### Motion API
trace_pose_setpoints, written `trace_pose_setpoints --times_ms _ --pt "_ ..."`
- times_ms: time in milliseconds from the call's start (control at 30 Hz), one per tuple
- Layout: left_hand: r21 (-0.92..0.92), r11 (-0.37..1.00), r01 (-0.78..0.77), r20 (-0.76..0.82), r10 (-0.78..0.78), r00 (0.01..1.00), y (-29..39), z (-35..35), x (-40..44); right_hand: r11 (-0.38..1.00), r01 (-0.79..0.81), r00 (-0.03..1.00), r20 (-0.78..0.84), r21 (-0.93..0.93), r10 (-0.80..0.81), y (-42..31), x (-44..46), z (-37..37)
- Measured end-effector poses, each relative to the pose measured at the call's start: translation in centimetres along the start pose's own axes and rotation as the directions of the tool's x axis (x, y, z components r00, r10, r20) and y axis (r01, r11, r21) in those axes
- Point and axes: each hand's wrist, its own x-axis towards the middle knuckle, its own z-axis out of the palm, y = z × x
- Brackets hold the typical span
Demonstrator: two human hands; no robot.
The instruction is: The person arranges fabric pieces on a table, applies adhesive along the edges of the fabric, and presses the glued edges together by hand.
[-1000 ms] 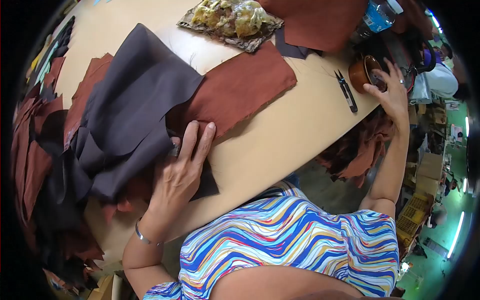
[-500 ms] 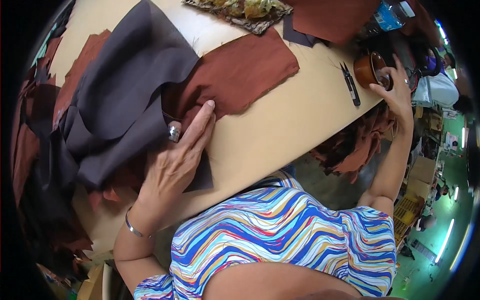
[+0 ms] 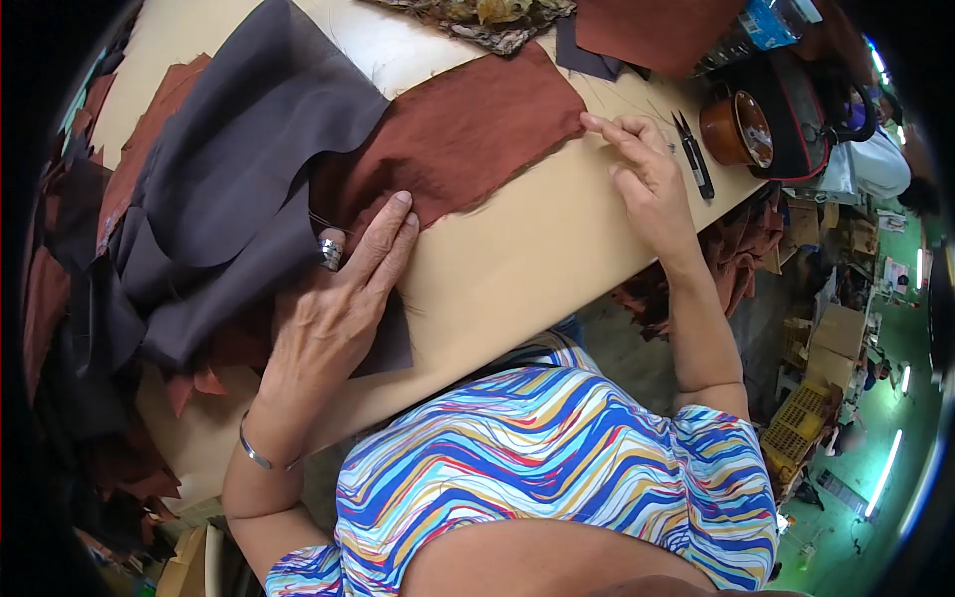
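- Rust-coloured cloth lies on the pale worktop, its right part spread flat and its left end running beneath a dark cloth; laid so, its near edge and far-right corner are exposed to both hands.
- Left hand: palm down and open, two long fingers straight across the near edge of the rust-coloured cloth. That flat press probably keeps the piece from sliding, and small wrinkles gather around the fingertips. A metal-ringed finger sits beside the dark cloth's edge; how the other fingers rest is hidden.
- Right hand: half open, fingers loosely bent, thumb apart from the fingertips. An index fingertip is at the right corner of the rust-coloured cloth, seemingly to steady or feel that end; whether it presses at all is hard to tell.
- Dark cloth stands in loose folds to the left, bunched rather than smoothed, perhaps to leave the rust-coloured part uncovered.
- Black snips lie on the worktop just right of the right hand, probably parked there for easy reach.
- Brown pot tilts open toward the right, against a black bag that likely props it near the worktop's edge.
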Motion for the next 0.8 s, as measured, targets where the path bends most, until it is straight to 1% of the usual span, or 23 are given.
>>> trace_pose_setpoints --times_ms 33,67,167,233,300,367,467,567,667,700,767,800 --pt "0.008 1.0 -0.002 0.003 0.002 1.0 0.0 0.0 0.0 0.991 -0.062 0.998 0.016 0.122 0.06 0.4 0.2 0.5" --pt "0.014 1.0 -0.003 0.007 0.003 1.0 0.0 -0.1 0.0 0.991 -0.074 0.997 0.031 0.114 0.071 0.3 0.3 0.5" --pt "-0.022 0.999 0.026 0.039 -0.025 0.999 0.1 -0.4 -0.1 0.989 0.055 0.997 0.059 -0.14 -0.047 0.6 0.3 0.9" --pt "-0.038 0.999 0.038 0.048 -0.036 0.998 0.0 -0.7 -0.1 0.93 0.088 0.996 0.05 -0.357 -0.076 -0.3 0.4 1.2" --pt "-0.031 0.999 0.034 0.044 -0.033 0.998 0.0 -0.8 -0.2 0.821 0.119 0.993 0.055 -0.559 -0.107 -1.3 0.3 1.5" --pt "-0.027 0.999 0.039 0.059 -0.038 0.998 0.0 -0.9 0.0 0.665 0.148 0.988 0.075 -0.732 -0.138 -2.2 0.3 2.0" --pt "-0.035 0.998 0.048 0.066 -0.045 0.997 -0.1 -0.9 -0.1 0.658 0.266 0.957 0.114 -0.705 -0.265 -3.6 -0.5 2.4" --pt "-0.029 0.999 0.044 0.064 -0.042 0.997 -0.2 -0.8 -0.1 0.632 0.299 0.949 0.153 -0.715 -0.276 -4.2 -0.5 2.1" --pt "-0.06 0.996 0.072 0.094 -0.066 0.993 0.1 -1.1 -0.1 0.573 0.246 0.961 0.118 -0.782 -0.252 -1.9 0.8 1.0" --pt "-0.078 0.993 0.088 0.109 -0.079 0.991 0.0 -1.2 -0.1 0.549 0.253 0.959 0.131 -0.797 -0.252 -1.6 1.0 0.8" --pt "-0.056 0.996 0.065 0.092 -0.06 0.994 -0.2 -1.2 -0.1 0.5 0.271 0.954 0.16 -0.822 -0.255 -1.3 1.3 0.5" --pt "-0.044 0.998 0.054 0.086 -0.051 0.995 -0.2 -1.3 -0.2 0.504 0.297 0.947 0.183 -0.811 -0.264 -1.4 1.3 0.4"
